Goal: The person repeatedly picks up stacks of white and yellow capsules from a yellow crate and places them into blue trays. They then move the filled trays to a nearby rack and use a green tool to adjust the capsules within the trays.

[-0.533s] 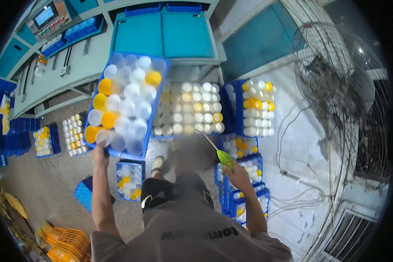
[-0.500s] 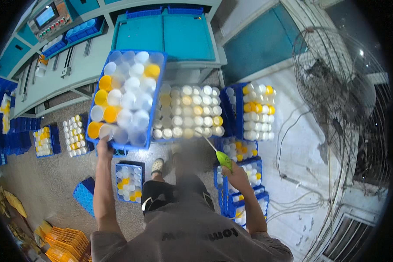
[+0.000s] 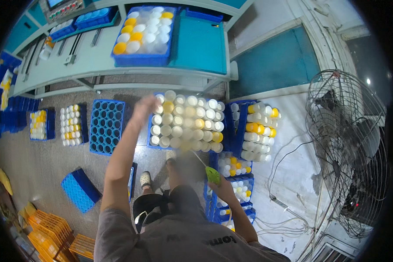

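Note:
My left hand (image 3: 145,108), smeared by motion, is at the near-left corner of a blue crate of white and yellow cups (image 3: 188,122); whether it touches them I cannot tell. In my right hand (image 3: 222,188) is a green-handled tool (image 3: 212,175) with a thin pale tube, much like an air blow gun. Its tip points up-left at the front row of cups. Another blue crate of white and yellow cups (image 3: 145,37) rests on the bench's teal top, out of both hands' reach.
A blue rack with round holes (image 3: 107,126) stands on the floor left of the crate, and a tilted light-blue one (image 3: 81,191) lies nearer. Filled crates (image 3: 236,166) are stacked at right. Beyond are a large wire-caged fan (image 3: 349,153) and loose cables. Orange crates (image 3: 52,236) sit lower left.
The crate of cups that my left hand held has moved up and away onto the bench, and that hand has let it go. My right hand still grips the green-handled tool, slightly lower and further left.

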Motion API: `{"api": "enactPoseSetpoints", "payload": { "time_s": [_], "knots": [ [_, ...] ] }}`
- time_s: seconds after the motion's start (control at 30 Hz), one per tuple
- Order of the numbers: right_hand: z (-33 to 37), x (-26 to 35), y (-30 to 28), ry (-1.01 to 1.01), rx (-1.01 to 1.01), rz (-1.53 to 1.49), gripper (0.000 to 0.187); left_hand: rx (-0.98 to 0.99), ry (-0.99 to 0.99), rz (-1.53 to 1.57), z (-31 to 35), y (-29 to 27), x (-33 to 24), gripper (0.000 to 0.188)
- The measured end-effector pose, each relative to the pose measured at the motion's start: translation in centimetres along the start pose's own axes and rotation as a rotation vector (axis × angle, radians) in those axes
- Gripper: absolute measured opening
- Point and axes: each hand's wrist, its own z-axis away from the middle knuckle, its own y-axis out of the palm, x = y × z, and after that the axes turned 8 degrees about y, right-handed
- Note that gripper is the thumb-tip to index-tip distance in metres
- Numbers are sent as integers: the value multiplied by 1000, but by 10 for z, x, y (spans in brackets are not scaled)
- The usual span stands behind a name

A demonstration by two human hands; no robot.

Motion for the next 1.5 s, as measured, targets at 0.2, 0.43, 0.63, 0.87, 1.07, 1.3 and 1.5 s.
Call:
{"api": "enactPoseSetpoints", "payload": {
  "time_s": [0.2,0.43,0.63,0.87,1.07,1.3,1.5],
  "knots": [
    [37,62,73,-92,-1,339,68,-147,-486,41,243,-142,207,28],
    [95,85,252,-304,-115,237,56,-686,-840,-424,583,-422,393,27],
    [124,75,409,-394,431,353,45,-868,-807,-301,693,-504,387,19],
    [35,-64,532,-19,845,355,26,-977,-893,-304,631,-618,563,39],
    [-34,-200,575,112,795,737,26,-1267,-704,-69,577,-724,775,38],
    [-22,-192,604,164,596,594,53,-1233,-376,206,554,-737,768,45],
    [39,-66,606,-400,344,509,42,-933,-675,177,543,-703,661,30]
  ]
}}
